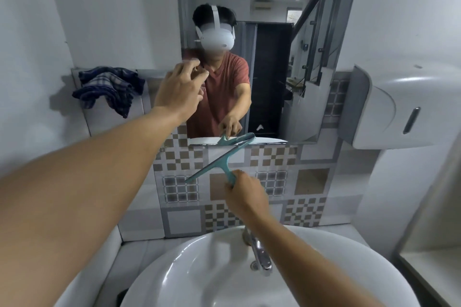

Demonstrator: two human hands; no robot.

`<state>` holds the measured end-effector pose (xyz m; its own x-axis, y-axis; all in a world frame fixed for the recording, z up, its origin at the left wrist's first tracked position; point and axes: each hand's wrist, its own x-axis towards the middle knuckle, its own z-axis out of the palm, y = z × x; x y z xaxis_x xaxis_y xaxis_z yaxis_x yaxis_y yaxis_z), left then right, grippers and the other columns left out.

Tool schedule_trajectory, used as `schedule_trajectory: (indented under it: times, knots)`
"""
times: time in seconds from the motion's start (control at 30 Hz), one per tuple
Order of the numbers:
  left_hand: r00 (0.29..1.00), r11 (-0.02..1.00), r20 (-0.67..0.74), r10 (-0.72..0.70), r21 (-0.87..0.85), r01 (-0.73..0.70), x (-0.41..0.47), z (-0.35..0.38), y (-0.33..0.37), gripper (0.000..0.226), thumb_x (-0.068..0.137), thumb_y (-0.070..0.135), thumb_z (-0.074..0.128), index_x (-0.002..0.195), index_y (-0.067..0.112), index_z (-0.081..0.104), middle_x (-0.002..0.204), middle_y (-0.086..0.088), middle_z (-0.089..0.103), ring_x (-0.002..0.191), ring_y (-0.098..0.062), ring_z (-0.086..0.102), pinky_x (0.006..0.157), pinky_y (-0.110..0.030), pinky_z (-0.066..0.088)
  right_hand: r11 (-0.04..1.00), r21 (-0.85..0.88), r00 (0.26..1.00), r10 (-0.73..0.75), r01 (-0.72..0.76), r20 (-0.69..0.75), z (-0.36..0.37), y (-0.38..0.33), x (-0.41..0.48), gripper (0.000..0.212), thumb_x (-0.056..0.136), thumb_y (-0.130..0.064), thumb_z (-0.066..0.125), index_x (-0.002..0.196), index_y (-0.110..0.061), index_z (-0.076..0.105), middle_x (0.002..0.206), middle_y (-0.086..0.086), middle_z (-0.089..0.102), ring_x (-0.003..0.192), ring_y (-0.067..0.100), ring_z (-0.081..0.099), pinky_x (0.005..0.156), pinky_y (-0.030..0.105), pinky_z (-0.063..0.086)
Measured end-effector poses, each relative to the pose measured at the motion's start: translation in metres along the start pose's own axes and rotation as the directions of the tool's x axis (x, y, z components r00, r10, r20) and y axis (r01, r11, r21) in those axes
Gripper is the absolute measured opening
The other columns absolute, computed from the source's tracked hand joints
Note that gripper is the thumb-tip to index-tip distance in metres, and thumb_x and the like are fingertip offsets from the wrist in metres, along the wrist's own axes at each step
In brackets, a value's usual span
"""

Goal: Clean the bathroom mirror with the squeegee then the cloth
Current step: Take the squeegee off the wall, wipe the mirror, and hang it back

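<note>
The mirror (269,20) hangs on the wall above the sink. My right hand (245,195) grips the handle of a teal squeegee (217,161), whose blade slants up to the mirror's bottom edge, over the patterned tiles. My left hand (179,90) is raised at the mirror's lower left side, fingers loosely apart, holding nothing. A blue checked cloth (109,87) lies bunched on a ledge left of the mirror, apart from both hands.
A white sink (189,269) with a chrome tap (259,254) sits directly below. A white dispenser (399,112) juts from the right wall beside the mirror. Patterned tiles (306,182) cover the wall under the mirror.
</note>
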<state>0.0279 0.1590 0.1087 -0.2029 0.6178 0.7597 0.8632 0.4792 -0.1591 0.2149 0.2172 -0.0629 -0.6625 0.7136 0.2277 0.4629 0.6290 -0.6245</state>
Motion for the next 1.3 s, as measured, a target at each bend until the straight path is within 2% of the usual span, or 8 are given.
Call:
schedule_trajectory:
  times: [0.2, 0.37, 0.5, 0.7, 0.8, 0.97, 1.1, 1.3]
  knots:
    - [0.963, 0.944, 0.257, 0.079, -0.33, 0.011, -0.043, -0.013, 0.042, 0.037, 0.088, 0.008, 0.07, 0.125, 0.013, 0.07, 0.131, -0.009, 0.067, 0.123, -0.029, 0.06, 0.104, -0.046, 0.05, 0.983, -0.173, 0.995, -0.043, 0.058, 0.091, -0.074, -0.009, 0.003, 0.017, 0.09, -0.025, 0.063, 0.104, -0.015, 0.061, 0.087, 0.003, 0.069, 0.073, 0.022, 0.07, 0.067, 0.044, 0.063]
    - [0.877, 0.881, 0.468, 0.108, -0.455, 0.134, -0.082, -0.03, 0.08, 0.049, 0.081, 0.002, 0.068, 0.127, 0.017, 0.07, 0.131, -0.005, 0.068, 0.125, -0.024, 0.059, 0.104, -0.033, 0.046, 0.961, -0.239, 0.979, -0.095, 0.138, 0.182, -0.141, -0.025, -0.006, 0.02, 0.086, -0.03, 0.073, 0.104, -0.022, 0.068, 0.088, -0.004, 0.067, 0.075, 0.016, 0.065, 0.062, 0.029, 0.051]
    - [0.856, 0.858, 0.493, 0.159, -0.497, 0.127, -0.096, -0.043, 0.099, 0.045, 0.086, 0.016, 0.077, 0.129, 0.022, 0.068, 0.129, -0.001, 0.069, 0.119, -0.022, 0.062, 0.095, -0.032, 0.048, 0.958, -0.193, 0.943, -0.15, 0.213, 0.299, -0.175, -0.03, -0.004, 0.021, 0.081, -0.028, 0.081, 0.1, -0.022, 0.074, 0.08, -0.007, 0.068, 0.065, 0.01, 0.062, 0.056, 0.022, 0.046]
    - [0.894, 0.87, 0.436, 0.104, -0.475, 0.131, -0.094, -0.069, 0.109, 0.035, 0.088, 0.027, 0.076, 0.122, 0.022, 0.073, 0.115, -0.001, 0.076, 0.102, -0.019, 0.07, 0.092, -0.034, 0.055, 0.959, -0.1, 0.881, -0.198, 0.264, 0.431, -0.209, -0.033, 0.001, 0.026, 0.076, -0.034, 0.086, 0.097, -0.024, 0.075, 0.084, 0.008, 0.076, 0.056, 0.016, 0.058, 0.054, 0.029, 0.051]
    - [0.896, 0.881, 0.444, 0.017, -0.43, 0.197, -0.097, -0.078, 0.111, 0.035, 0.086, 0.03, 0.078, 0.12, 0.022, 0.074, 0.112, 0.0, 0.077, 0.089, -0.013, 0.067, 0.084, -0.028, 0.053, 0.972, -0.013, 0.867, -0.202, 0.233, 0.455, -0.23, -0.031, 0.002, 0.022, 0.079, -0.024, 0.085, 0.097, -0.026, 0.073, 0.083, 0.004, 0.077, 0.062, 0.014, 0.064, 0.058, 0.027, 0.055]
    - [0.885, 0.857, 0.462, -0.061, -0.43, 0.284, -0.103, -0.087, 0.115, 0.037, 0.082, 0.033, 0.082, 0.116, 0.023, 0.075, 0.11, 0.004, 0.077, 0.09, -0.01, 0.068, 0.08, -0.026, 0.052, 0.954, 0.272, 0.891, -0.23, 0.127, 0.391, -0.241, -0.018, -0.003, 0.029, 0.081, 0.002, 0.08, 0.108, -0.006, 0.071, 0.094, 0.016, 0.076, 0.072, 0.02, 0.074, 0.068, 0.028, 0.062]
    - [0.859, 0.767, 0.504, -0.086, -0.517, 0.38, -0.099, -0.098, 0.129, 0.028, 0.084, 0.034, 0.08, 0.111, 0.029, 0.072, 0.103, 0.01, 0.076, 0.092, -0.005, 0.07, 0.085, -0.031, 0.059, 0.902, 0.416, 0.893, -0.276, 0.113, 0.355, -0.244, -0.015, -0.005, 0.036, 0.077, 0.008, 0.081, 0.109, 0.0, 0.066, 0.097, 0.018, 0.074, 0.087, 0.032, 0.076, 0.08, 0.039, 0.064]
    - [0.853, 0.618, 0.491, -0.176, -0.619, 0.484, -0.087, -0.119, 0.146, 0.024, 0.084, 0.027, 0.079, 0.108, 0.023, 0.072, 0.102, 0.01, 0.075, 0.095, -0.006, 0.07, 0.091, -0.032, 0.058, 0.755, 0.642, 0.904, -0.357, 0.131, 0.235, -0.26, -0.018, -0.002, 0.05, 0.078, 0.012, 0.077, 0.122, -0.002, 0.058, 0.097, 0.023, 0.074, 0.087, 0.032, 0.076, 0.08, 0.042, 0.063]
